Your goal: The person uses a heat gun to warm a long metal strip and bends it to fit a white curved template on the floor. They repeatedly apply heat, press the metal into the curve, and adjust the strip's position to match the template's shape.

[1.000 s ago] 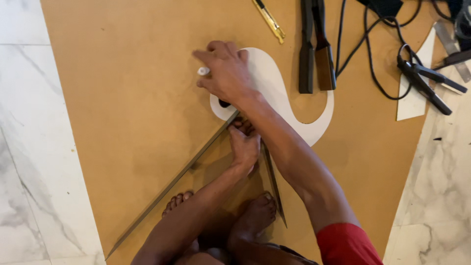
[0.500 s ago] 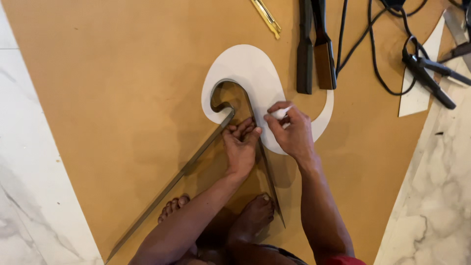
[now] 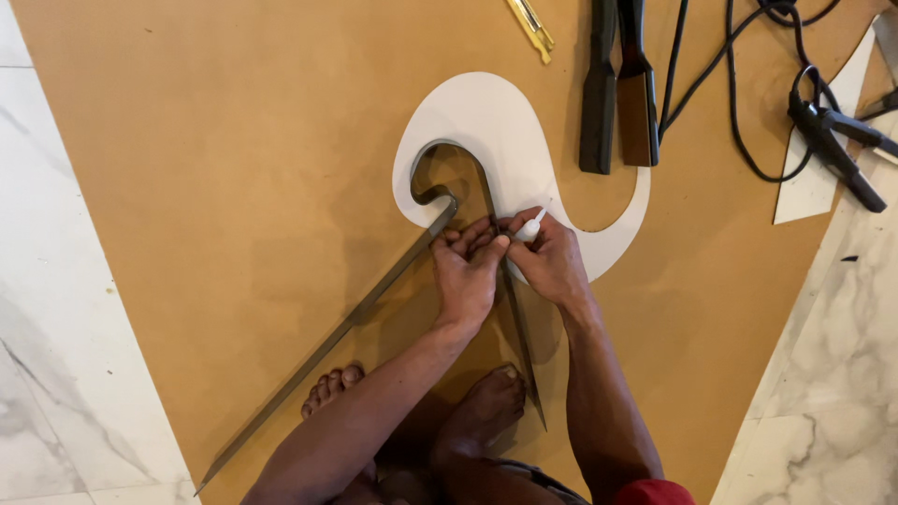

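From the head view, the left hand (image 3: 468, 276) presses with closed fingers on the bent metal strip (image 3: 374, 295). The strip's long axis runs from 7 to 1 o'clock. Touching it at 3 o'clock, the right hand (image 3: 554, 265) pinches a white pen (image 3: 530, 227) over the white curved template (image 3: 510, 140) on the brown board (image 3: 234, 187).

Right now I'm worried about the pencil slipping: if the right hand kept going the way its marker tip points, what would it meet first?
The right hand aims its white marker up and slightly right, so it would probably run first across the white curved template, then onto brown board. The dark tools look off that line.
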